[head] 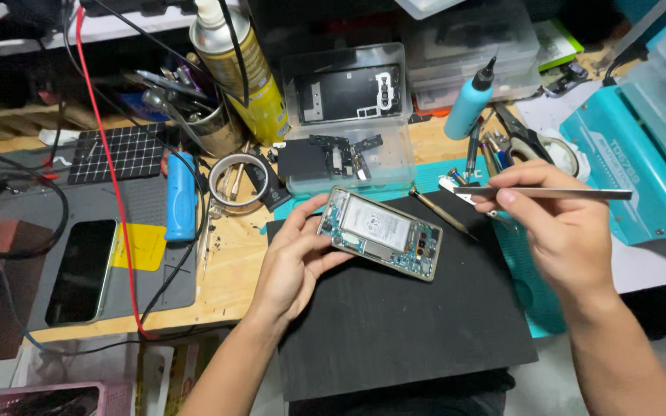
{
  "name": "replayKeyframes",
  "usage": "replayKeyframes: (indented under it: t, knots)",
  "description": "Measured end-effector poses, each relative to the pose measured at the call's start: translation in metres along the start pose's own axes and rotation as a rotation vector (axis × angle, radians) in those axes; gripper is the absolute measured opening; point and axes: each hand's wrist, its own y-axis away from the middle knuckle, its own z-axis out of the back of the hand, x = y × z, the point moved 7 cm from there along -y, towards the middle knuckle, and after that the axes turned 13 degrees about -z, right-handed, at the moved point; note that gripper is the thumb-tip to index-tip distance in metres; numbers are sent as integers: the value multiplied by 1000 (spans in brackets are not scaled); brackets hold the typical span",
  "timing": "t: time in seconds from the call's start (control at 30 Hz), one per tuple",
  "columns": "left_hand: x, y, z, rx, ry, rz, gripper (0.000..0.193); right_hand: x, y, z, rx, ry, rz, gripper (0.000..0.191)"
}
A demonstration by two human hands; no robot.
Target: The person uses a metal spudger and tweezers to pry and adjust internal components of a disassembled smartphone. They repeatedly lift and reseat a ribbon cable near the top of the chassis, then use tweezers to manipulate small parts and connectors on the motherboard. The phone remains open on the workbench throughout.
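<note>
An opened smartphone (383,231) with its back cover off shows a silver battery and circuit boards. My left hand (296,258) holds it by its left end, tilted just above a black work mat (395,323). My right hand (560,227) is to the right of the phone and grips metal tweezers (549,192), which lie horizontally between thumb and fingers with their long end pointing right. The tweezers are apart from the phone.
A clear plastic box (348,135) with black phone parts stands behind the phone. A yellow spray can (244,73), a tool cup (210,123), a blue cylinder (181,196), a teal bottle (469,104), another phone (80,270) on a grey mat, a teal machine (634,169) surround the mat.
</note>
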Motion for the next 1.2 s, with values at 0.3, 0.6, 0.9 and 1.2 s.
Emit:
replayKeyframes:
  t: [0.3,0.6,0.9,1.2]
  knots:
    - [10,30,10,225,-42,216,62,-36,-3,-9,27,173,-271,16]
    - [37,12,-8,389,-285,207,53,-22,6,-9,-26,156,-132,16]
    - [20,8,-29,248,-85,-45,52,37,12,-33,10,313,221,13]
    - [1,25,-51,259,-271,-230,27,61,21,-62,92,471,438,11]
